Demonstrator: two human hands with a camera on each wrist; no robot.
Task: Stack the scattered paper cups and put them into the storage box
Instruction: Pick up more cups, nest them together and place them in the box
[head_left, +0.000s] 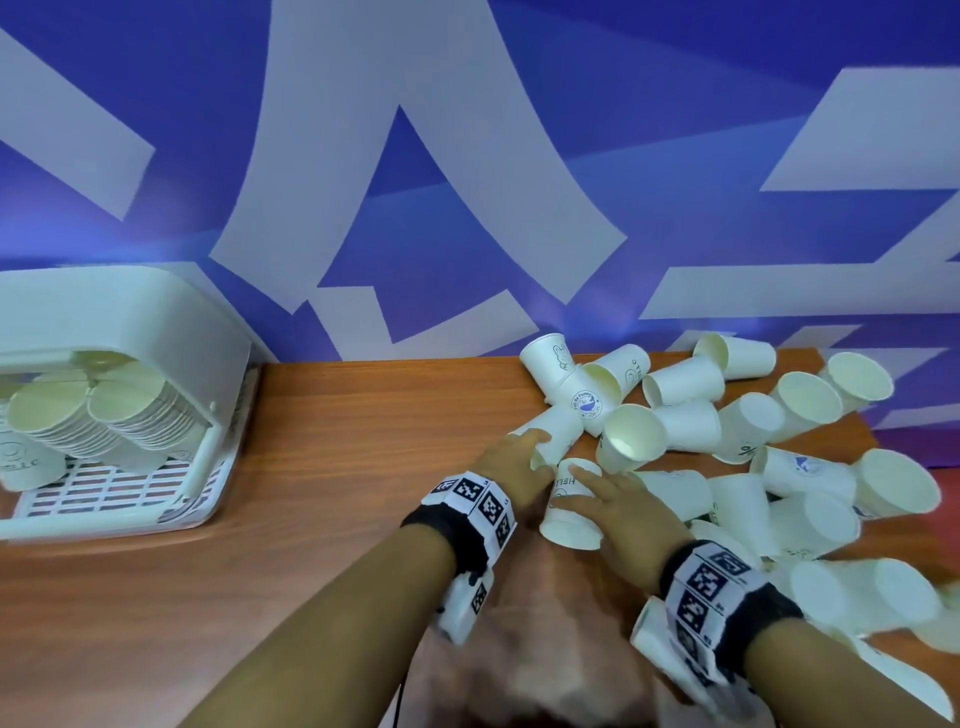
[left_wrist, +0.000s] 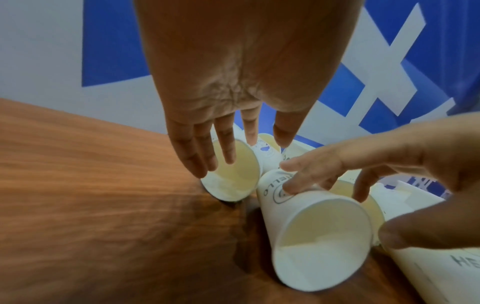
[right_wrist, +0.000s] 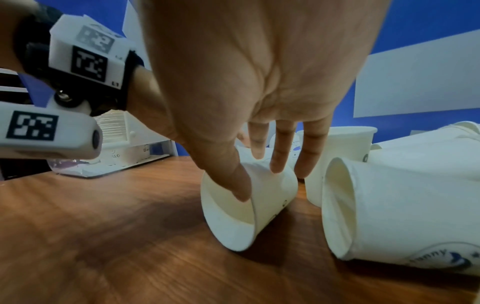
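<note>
Wooden table (head_left: 337, 467): right hand (head_left: 631, 512) holds cup (head_left: 571, 506) (printed "HELLO").

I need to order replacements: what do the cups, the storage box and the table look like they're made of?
Cups: thin white matte paper with printed logos, rolled rims. Storage box: white moulded plastic, slightly glossy, with a slotted grid base. Table: brown wood-grain surface, smooth; possibly laminate rather than solid wood.

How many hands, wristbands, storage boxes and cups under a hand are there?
Hands: 2, left hand and right hand
Wristbands: 2, left wristband and right wristband
Storage box: 1
Cups under hands: 2, left-hand cup and HELLO cup
Total: 7
</note>
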